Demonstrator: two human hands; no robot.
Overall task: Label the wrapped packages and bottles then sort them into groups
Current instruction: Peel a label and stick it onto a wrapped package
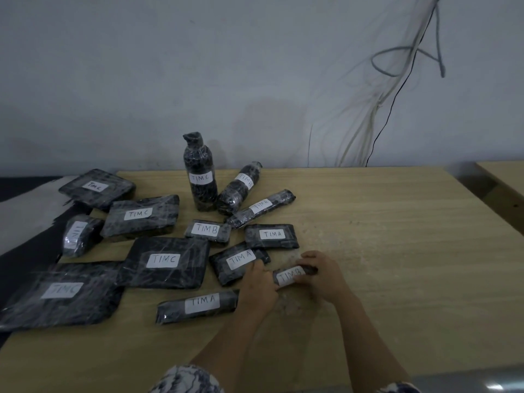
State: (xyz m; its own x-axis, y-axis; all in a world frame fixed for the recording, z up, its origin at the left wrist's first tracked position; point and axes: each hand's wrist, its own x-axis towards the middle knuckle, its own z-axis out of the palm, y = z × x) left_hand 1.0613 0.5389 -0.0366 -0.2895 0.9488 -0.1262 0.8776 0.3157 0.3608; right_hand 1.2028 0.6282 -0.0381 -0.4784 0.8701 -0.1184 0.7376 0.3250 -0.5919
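Small wrapped package (289,277) marked TIMB on bench (397,251) at lower centre of frame, both ends covered, right hand (321,275) curled over its right end, left hand (259,283) against its left end, grip not clear, large package (59,296) at lower left, label blurred, cut by frame edge

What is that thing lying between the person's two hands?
A small wrapped package labelled TIM B; the left hand and right hand hold its ends, seen in the head view.
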